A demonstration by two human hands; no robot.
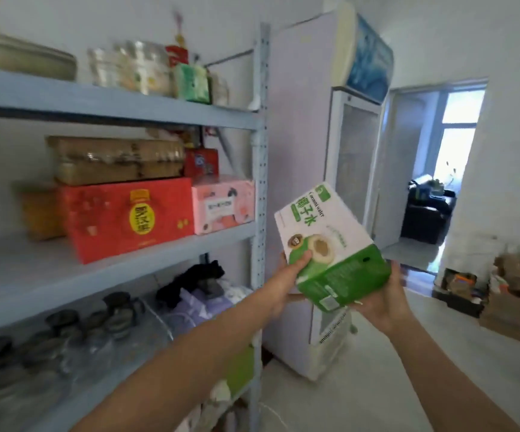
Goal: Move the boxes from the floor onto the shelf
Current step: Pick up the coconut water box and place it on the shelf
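Here's the shelf, tall grey-blue metal with its middle board already carrying stock. Just right of the shelf's post stands a pale fridge. On that middle board sits a big red box with a pink box tight against its right side, so I judge the bare stretch in front of the red one is where I'm headed. The coconut water box is up in the air, right of the post and about level with that board. It's white on top with green lettering and a cut coconut, solid green at the near end, and it's tilted with the far end high. My right hand cups under the green end to take the weight. My left hand grips the near corner, thumb pressed on the printed face, steering it.
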